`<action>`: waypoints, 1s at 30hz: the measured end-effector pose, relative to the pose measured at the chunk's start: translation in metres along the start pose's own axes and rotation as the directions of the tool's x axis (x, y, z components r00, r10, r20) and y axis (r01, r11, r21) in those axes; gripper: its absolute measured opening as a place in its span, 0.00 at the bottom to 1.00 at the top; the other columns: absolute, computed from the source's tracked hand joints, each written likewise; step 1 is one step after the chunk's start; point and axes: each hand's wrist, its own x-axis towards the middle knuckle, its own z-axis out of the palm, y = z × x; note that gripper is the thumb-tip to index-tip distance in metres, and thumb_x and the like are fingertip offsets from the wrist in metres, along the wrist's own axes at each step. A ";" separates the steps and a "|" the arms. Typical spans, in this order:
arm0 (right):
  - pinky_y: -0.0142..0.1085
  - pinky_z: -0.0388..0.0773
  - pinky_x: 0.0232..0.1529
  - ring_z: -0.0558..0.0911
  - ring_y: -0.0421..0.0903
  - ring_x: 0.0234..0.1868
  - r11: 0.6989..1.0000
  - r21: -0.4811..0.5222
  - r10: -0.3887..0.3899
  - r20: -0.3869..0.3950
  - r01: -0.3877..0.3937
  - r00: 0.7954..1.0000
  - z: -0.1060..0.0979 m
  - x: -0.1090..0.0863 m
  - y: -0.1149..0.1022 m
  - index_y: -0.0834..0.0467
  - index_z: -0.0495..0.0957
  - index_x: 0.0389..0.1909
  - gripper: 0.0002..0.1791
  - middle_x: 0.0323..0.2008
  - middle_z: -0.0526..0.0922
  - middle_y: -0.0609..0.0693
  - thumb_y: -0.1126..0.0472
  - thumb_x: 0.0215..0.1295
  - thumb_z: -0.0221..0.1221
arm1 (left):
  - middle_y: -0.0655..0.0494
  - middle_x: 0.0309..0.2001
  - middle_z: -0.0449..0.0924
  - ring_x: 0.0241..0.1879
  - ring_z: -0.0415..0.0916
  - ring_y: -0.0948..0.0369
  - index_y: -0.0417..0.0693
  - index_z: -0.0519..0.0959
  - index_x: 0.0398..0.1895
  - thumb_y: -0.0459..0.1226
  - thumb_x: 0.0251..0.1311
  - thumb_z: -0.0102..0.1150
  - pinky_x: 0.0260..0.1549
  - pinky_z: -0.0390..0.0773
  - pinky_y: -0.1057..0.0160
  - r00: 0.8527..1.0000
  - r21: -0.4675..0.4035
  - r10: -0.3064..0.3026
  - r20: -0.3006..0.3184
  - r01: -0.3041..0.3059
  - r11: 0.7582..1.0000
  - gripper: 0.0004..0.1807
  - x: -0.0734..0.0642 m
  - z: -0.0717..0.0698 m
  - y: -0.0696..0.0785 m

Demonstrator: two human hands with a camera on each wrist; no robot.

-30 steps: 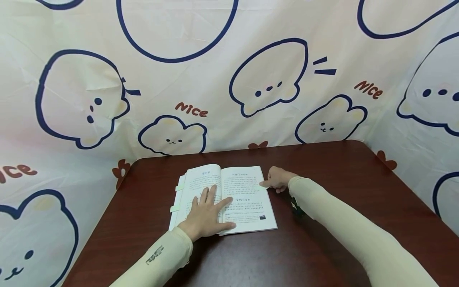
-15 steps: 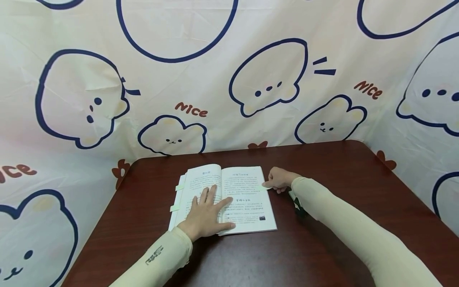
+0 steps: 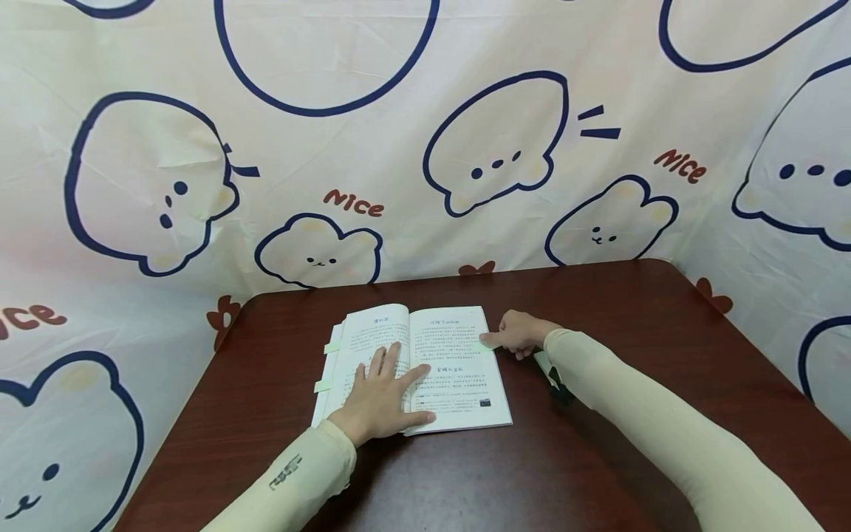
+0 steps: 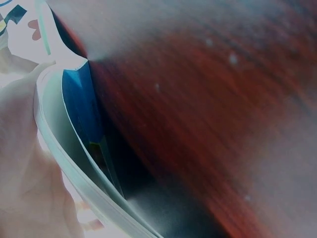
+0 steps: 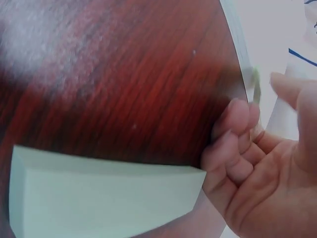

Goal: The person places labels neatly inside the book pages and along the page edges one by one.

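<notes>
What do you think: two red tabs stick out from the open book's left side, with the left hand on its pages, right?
The tabs aren't red: the head view shows them pale green. The open book and left hand are as you said.

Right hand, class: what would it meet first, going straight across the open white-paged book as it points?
Likely the bare left hand, spread on the book; their relative heights are unclear.

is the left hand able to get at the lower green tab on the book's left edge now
Probably yes: the left hand rests spread on the open book, near the lower green tab, whose outer end sticks out uncovered. Nothing seems to stand between them.
</notes>
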 end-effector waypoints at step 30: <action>0.29 0.70 0.19 0.74 0.40 0.15 0.995 -0.102 0.005 -0.020 -0.007 1.000 0.003 -0.001 -0.004 0.54 0.69 0.17 0.26 0.13 0.68 0.45 0.43 0.64 0.67 | 0.39 0.81 0.46 0.78 0.47 0.37 0.69 0.66 0.74 0.71 0.54 0.59 0.68 0.55 0.27 1.000 -0.001 -0.008 0.006 0.008 1.000 0.45 0.002 0.002 0.002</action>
